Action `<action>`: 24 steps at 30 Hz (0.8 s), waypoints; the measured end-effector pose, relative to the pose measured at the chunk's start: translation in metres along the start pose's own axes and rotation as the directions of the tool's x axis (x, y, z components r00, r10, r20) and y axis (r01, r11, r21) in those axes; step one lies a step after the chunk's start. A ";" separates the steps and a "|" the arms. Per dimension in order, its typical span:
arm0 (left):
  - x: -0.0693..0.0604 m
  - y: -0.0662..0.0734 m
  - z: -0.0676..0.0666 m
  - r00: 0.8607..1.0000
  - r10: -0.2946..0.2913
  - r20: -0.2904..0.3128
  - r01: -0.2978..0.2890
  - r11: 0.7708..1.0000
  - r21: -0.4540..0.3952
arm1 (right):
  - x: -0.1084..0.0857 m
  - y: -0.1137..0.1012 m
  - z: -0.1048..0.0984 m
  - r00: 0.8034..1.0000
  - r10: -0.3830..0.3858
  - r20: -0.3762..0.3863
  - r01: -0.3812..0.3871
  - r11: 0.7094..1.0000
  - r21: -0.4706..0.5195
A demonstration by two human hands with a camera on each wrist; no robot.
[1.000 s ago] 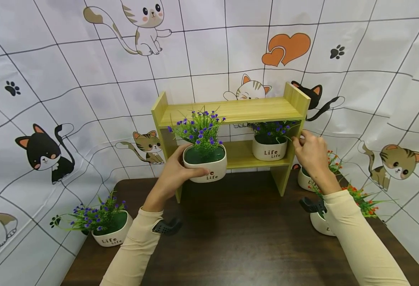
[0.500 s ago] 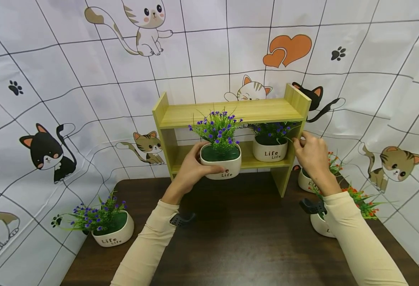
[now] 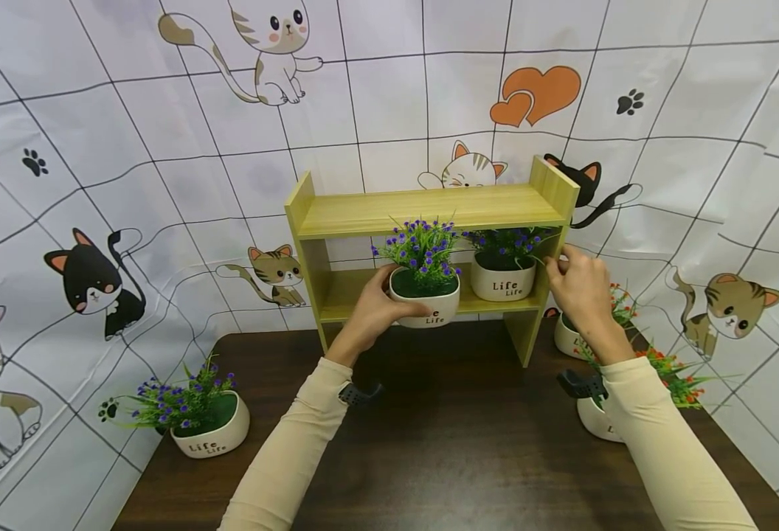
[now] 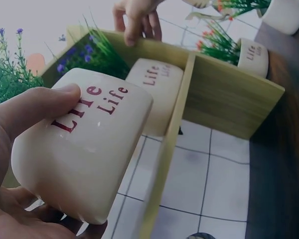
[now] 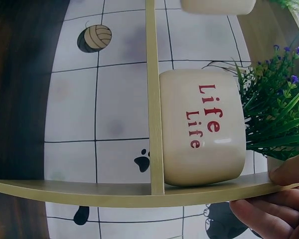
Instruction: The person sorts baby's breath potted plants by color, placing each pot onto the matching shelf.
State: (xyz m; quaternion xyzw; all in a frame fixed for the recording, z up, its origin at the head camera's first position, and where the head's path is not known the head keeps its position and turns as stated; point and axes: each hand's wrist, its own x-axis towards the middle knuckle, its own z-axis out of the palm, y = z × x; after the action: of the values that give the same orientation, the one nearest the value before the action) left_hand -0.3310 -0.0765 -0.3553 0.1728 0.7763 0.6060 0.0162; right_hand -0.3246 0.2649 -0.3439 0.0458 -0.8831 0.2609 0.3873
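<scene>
My left hand grips a white "Life" flowerpot with purple flowers, thumb across its front. In the head view it hangs before the lower board of a small wooden shelf; whether it touches the board I cannot tell. Filling the left wrist view, the held pot hides part of the shelf. A matching purple-flowered pot stands on the lower board at the right end. My right hand pinches the shelf's right side panel, with the thumb inside and the fingers outside, as the right wrist view shows.
Another purple-flowered pot stands on the dark table at left. Two orange-flowered pots stand at right, one behind and one nearer, partly hidden by my right arm. A wall covering with cat drawings rises behind.
The left hand has carried the held flowerpot to the right and slightly back, closer to the pot on the shelf. The right hand stays at the side panel.
</scene>
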 end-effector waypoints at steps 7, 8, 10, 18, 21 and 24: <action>0.016 -0.005 0.002 0.999 -0.013 -0.037 0.012 1.000 -0.005 | 0.000 0.001 0.001 1.000 0.001 -0.002 -0.001 1.000 0.007; 0.018 -0.005 0.002 0.999 -0.008 -0.041 0.008 1.000 -0.002 | 0.000 0.001 0.001 1.000 -0.001 -0.003 0.001 1.000 0.007; 0.022 -0.007 0.003 0.999 0.003 -0.042 -0.003 1.000 -0.001 | 0.000 0.002 0.002 1.000 -0.002 -0.006 0.002 1.000 0.008; 0.038 -0.013 0.011 0.999 0.028 -0.044 -0.028 1.000 -0.005 | -0.001 0.002 0.004 1.000 -0.009 -0.018 0.009 1.000 0.009; 0.044 -0.014 0.013 0.998 -0.003 -0.058 0.004 1.000 0.008 | -0.001 0.002 0.004 1.000 -0.012 -0.020 0.012 1.000 0.009; 0.050 -0.016 0.013 0.996 -0.054 -0.065 0.054 0.999 0.004 | -0.001 0.002 0.005 1.000 -0.018 -0.019 0.018 1.000 0.010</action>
State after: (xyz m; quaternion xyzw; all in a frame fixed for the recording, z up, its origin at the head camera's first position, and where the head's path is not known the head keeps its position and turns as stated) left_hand -0.3787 -0.0534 -0.3650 0.1319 0.7825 0.6085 0.0068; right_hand -0.3281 0.2643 -0.3480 0.0534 -0.8775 0.2624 0.3978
